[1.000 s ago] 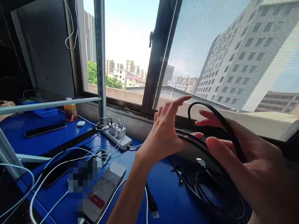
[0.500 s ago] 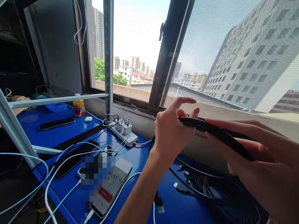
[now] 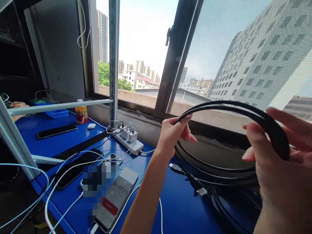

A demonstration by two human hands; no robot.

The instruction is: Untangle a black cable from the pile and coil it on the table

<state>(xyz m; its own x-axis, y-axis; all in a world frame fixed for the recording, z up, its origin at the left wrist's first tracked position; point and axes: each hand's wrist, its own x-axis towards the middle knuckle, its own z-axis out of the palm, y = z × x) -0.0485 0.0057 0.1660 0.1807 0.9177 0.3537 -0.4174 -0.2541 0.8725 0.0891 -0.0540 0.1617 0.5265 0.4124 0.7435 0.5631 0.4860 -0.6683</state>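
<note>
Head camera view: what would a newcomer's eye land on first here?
The big loop of black cable, held up in front of the window between the left hand and the right hand, above a cable pile on the blue table. Next, the phone showing a timer at lower left, and the white power strip with chargers near the sill.

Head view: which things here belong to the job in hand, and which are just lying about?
In hand: black cable, looped between left hand and right hand; cable pile beneath.
Lying about: power strip, timer phone, dark phone, can.
</note>
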